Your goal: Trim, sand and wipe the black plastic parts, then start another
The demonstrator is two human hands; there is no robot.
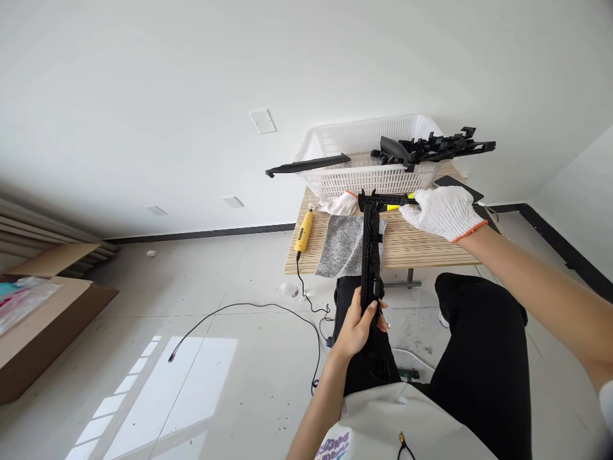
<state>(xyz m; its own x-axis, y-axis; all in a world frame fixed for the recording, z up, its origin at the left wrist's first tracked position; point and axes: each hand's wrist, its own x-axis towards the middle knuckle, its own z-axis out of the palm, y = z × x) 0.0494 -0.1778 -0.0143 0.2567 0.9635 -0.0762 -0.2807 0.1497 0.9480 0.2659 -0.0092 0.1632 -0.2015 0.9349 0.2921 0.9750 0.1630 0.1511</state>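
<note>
My left hand (357,324), bare, is closed around the lower end of a long black plastic part (371,246), held upright over my lap and the table's front edge. Out from its top, a narrow black arm reaches right to my right hand (446,209). That hand wears a white knitted glove with an orange cuff, its fingers closed at the arm's end. Something yellow (393,207) shows behind the arm near those fingers; its kind is not clear. Behind the part, a grey cloth (342,246) lies on the table.
A white plastic basket (364,182) with black plastic parts (431,150) stands against the wall. On the wood-grain table (407,249) lie a yellow corded rotary tool (304,231), a white glove (339,204) and a dark phone-like slab (460,186). A black cable (253,304) crosses the floor.
</note>
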